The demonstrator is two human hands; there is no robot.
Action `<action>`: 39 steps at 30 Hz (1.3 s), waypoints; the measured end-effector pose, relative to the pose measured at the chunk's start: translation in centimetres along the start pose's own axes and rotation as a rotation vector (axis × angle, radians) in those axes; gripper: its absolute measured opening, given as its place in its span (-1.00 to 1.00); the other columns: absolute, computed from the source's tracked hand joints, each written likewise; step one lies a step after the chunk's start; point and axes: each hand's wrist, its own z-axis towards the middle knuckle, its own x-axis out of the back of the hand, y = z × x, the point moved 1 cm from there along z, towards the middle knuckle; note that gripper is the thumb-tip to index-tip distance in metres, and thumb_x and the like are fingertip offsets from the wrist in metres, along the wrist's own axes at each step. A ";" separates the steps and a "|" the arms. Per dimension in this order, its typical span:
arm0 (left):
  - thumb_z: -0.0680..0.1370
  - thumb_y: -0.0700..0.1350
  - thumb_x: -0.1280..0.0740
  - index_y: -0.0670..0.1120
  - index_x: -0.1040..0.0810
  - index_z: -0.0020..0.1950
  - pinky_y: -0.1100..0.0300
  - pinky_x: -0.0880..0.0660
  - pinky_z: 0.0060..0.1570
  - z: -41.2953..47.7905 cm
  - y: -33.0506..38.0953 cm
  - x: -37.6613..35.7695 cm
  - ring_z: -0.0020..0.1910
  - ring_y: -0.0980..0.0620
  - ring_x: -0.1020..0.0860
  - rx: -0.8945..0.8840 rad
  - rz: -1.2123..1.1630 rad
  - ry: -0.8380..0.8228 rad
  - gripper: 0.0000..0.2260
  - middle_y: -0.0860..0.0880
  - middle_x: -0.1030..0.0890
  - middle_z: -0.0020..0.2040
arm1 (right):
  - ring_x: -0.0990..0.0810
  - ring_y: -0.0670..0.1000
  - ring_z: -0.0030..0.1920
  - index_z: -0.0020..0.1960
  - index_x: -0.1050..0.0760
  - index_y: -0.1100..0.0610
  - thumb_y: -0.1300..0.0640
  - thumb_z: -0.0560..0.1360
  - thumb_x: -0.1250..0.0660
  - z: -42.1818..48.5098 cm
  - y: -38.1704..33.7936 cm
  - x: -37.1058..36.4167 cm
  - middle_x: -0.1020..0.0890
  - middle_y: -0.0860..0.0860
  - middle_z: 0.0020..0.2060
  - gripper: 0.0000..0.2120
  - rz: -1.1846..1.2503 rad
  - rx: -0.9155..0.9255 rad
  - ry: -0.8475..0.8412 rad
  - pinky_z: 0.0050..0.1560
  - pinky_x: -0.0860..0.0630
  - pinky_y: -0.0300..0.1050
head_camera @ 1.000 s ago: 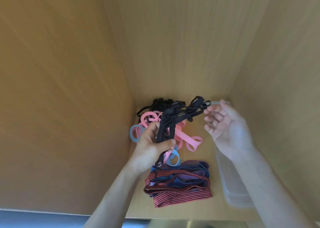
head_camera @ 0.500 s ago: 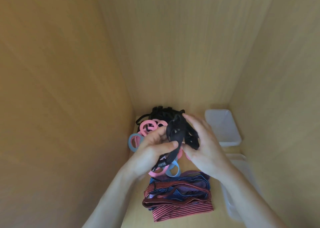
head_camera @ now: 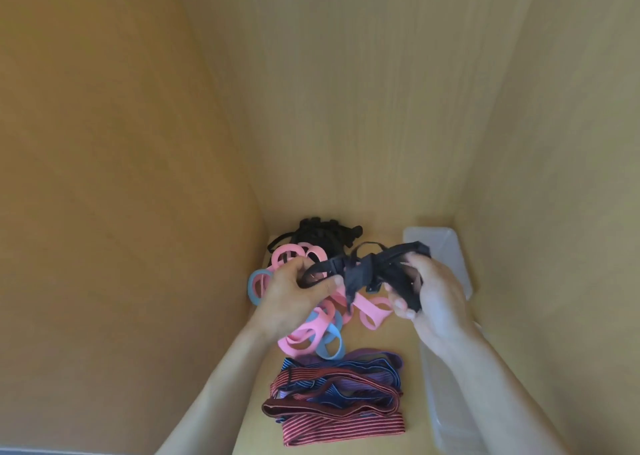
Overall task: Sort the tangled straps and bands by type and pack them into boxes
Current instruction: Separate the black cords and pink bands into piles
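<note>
My left hand and right hand grip the black strap, bunching it. Next I'd tuck it into the clear box, back-right corner of the shelf.

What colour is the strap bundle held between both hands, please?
Black; the strap bundle shows best in the head view.

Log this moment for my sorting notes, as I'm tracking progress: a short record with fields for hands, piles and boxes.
Left hand: grips one end of the black strap tangle
Right hand: grips its other end
Black pile: at the back
Pink and blue bands: loose heap below the hands
Striped bands: stacked nearest the camera
Clear boxes: one at back right, another along the right wall
</note>
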 end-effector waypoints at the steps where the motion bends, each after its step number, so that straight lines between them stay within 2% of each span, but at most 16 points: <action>1: 0.50 0.02 -0.51 -0.18 -0.58 -0.03 0.24 -0.51 -0.25 0.1 0.1 -0.4 -0.33 0.15 -0.53 0.014 -0.033 -0.008 -0.72 0.02 -0.61 -0.29 | -0.32 0.03 -0.55 -0.11 -0.54 0.25 0.10 0.65 -0.14 -0.1 -0.4 0.5 -0.52 0.17 -0.39 -0.69 0.086 -0.054 0.007 -0.61 -0.17 -0.22; 6: 0.58 0.03 -0.39 -0.08 -0.61 -0.15 0.22 -0.39 -0.27 0.0 0.5 -2.3 -0.35 0.06 -0.43 0.055 -0.291 -0.112 -0.80 -0.01 -0.52 -0.35 | -0.33 0.04 -0.50 -0.11 -0.45 0.20 0.02 0.64 -0.11 -0.6 -1.8 2.4 -0.47 0.13 -0.39 -0.70 0.329 -0.148 -0.048 -0.59 -0.22 -0.20; 8: 0.57 0.12 -0.37 -0.13 -0.63 -0.06 0.17 -0.38 -0.22 -0.3 0.8 -3.4 -0.30 0.02 -0.46 0.033 -0.373 -0.179 -0.69 -0.12 -0.55 -0.23 | -0.34 0.04 -0.50 -0.04 -0.41 0.15 0.02 0.64 -0.10 -0.7 -1.8 2.5 -0.47 0.13 -0.38 -0.77 0.345 -0.135 -0.045 -0.57 -0.21 -0.19; 10: 0.54 0.17 -0.39 -0.14 -0.60 0.12 0.24 -0.40 -0.19 -0.4 1.1 -4.8 -0.23 0.04 -0.49 -0.005 -0.366 -0.280 -0.61 -0.06 -0.57 -0.16 | -0.35 0.05 -0.47 -0.03 -0.47 0.19 0.02 0.64 -0.10 -0.7 -1.6 2.3 -0.49 0.14 -0.36 -0.71 0.336 -0.105 -0.069 -0.52 -0.23 -0.17; 13: 0.56 -0.06 -0.44 -0.07 -0.56 0.20 0.42 -0.47 -0.22 -0.1 1.5 -6.9 -0.24 0.22 -0.60 -0.038 -0.291 -0.391 -0.76 0.16 -0.66 -0.18 | -0.36 0.06 -0.43 -0.21 -0.58 0.20 0.05 0.64 -0.12 -0.6 -1.5 2.0 -0.51 0.13 -0.34 -0.61 0.304 -0.030 -0.084 -0.44 -0.27 -0.13; 16: 0.61 -0.26 -0.31 -0.27 -0.52 0.17 0.37 -0.45 -0.34 1.1 1.9 -7.3 -0.39 0.18 -0.58 -0.005 -0.313 -0.312 -0.84 0.06 -0.65 -0.28 | -0.43 0.09 -0.32 -0.14 -0.61 0.14 0.11 0.56 -0.26 0.0 -1.1 2.7 -0.53 0.14 -0.28 -0.79 0.035 0.142 0.018 -0.27 -0.37 -0.01; 18: 0.56 -0.28 -0.28 -0.32 -0.49 0.22 0.25 -0.53 -0.28 1.9 2.2 -6.9 -0.33 0.02 -0.62 0.036 -0.457 -0.292 -0.75 -0.11 -0.64 -0.20 | -0.56 0.11 -0.13 0.12 -0.55 0.14 0.13 0.52 -0.39 0.4 -0.4 3.3 -0.62 0.16 -0.10 -0.81 -0.298 0.272 0.093 -0.04 -0.49 0.09; 20: 0.46 -0.26 -0.28 -0.30 -0.48 0.26 0.03 -0.61 -0.06 2.7 2.4 -6.8 -0.11 -0.22 -0.63 0.088 -0.581 -0.336 -0.63 -0.30 -0.64 -0.04 | -0.65 -0.02 0.03 0.31 -0.43 0.06 0.16 0.51 -0.49 0.7 0.6 3.3 -0.64 0.04 0.07 -0.57 -0.474 0.323 0.063 0.07 -0.59 -0.07; 23: 0.35 -0.35 -0.21 -0.28 -0.47 0.31 -0.14 -0.52 0.14 3.4 2.6 -7.3 0.12 -0.32 -0.56 0.164 -0.754 -0.454 -0.49 -0.41 -0.56 0.14 | -0.70 -0.08 0.04 0.36 -0.40 -0.08 0.01 0.33 -0.60 1.1 3.1 1.9 -0.71 -0.06 0.05 -0.33 -0.411 0.184 -0.101 -0.05 -0.61 -0.27; 25: 0.29 -0.37 -0.17 -0.28 -0.44 0.35 -0.08 -0.56 0.14 4.2 2.9 -7.0 0.14 -0.22 -0.57 0.174 -0.865 -0.516 -0.40 -0.29 -0.54 0.17 | -0.70 -0.08 0.08 0.24 -0.52 -0.21 -0.02 0.23 -0.63 1.7 4.9 1.2 -0.72 -0.09 0.05 -0.38 -0.299 0.102 -0.073 -0.04 -0.62 -0.23; 27: 0.27 -0.35 -0.15 -0.27 -0.42 0.39 -0.03 -0.58 0.15 4.9 3.3 -6.5 0.12 -0.18 -0.57 0.153 -0.883 -0.556 -0.35 -0.26 -0.51 0.21 | -0.71 0.01 0.08 0.21 -0.60 -0.09 0.05 0.26 -0.67 2.5 6.2 1.3 -0.74 -0.02 0.03 -0.44 -0.195 0.049 0.031 -0.02 -0.62 -0.15; 30: 0.28 -0.27 -0.18 -0.20 -0.50 0.34 0.15 -0.57 0.07 6.0 2.9 -5.6 0.10 -0.07 -0.60 0.097 -0.604 -0.508 -0.40 -0.21 -0.56 0.26 | -0.72 0.05 -0.26 0.11 -0.60 0.18 0.21 0.42 -0.54 3.5 7.3 2.0 -0.74 0.08 -0.23 -0.71 -0.177 -0.020 0.227 -0.33 -0.57 -0.22; 32: 0.37 -0.22 -0.21 -0.10 -0.57 0.24 0.12 -0.55 0.15 7.2 1.7 -5.1 0.15 -0.04 -0.61 0.047 -0.357 -0.442 -0.55 -0.12 -0.64 0.20 | -0.67 0.06 -0.29 0.08 -0.59 0.22 0.23 0.54 -0.42 4.1 7.5 2.3 -0.73 0.16 -0.22 -0.87 -0.202 -0.107 0.247 -0.36 -0.53 -0.17; 34: 0.49 -0.28 -0.22 -0.06 -0.60 0.13 0.12 -0.55 0.11 8.6 -0.5 -4.3 0.13 -0.06 -0.62 0.061 -0.244 -0.311 -0.71 -0.08 -0.68 0.09 | -0.63 0.05 -0.31 0.03 -0.54 0.28 0.25 0.58 -0.36 4.7 7.5 2.6 -0.72 0.16 -0.25 -0.91 -0.207 -0.164 0.266 -0.38 -0.51 -0.13; 36: 0.53 -0.34 -0.23 -0.05 -0.58 0.10 0.26 -0.54 -0.08 9.5 -3.1 -3.9 0.03 -0.03 -0.62 0.108 -0.161 -0.190 -0.73 -0.06 -0.67 0.06 | -0.57 -0.05 -0.50 -0.11 -0.50 0.21 0.29 0.55 -0.38 4.5 6.4 3.0 -0.65 0.03 -0.47 -0.91 -0.233 -0.133 0.364 -0.47 -0.51 -0.20; 39: 0.47 -0.22 -0.30 0.05 -0.57 0.17 0.25 -0.48 -0.06 9.1 -6.7 -4.8 0.03 0.07 -0.56 -0.079 0.363 -0.157 -0.68 0.09 -0.57 0.17 | -0.55 -0.06 -0.49 -0.16 -0.65 0.22 0.26 0.48 -0.45 3.4 4.7 3.3 -0.68 0.05 -0.41 -0.95 -0.334 -0.039 0.305 -0.47 -0.48 -0.24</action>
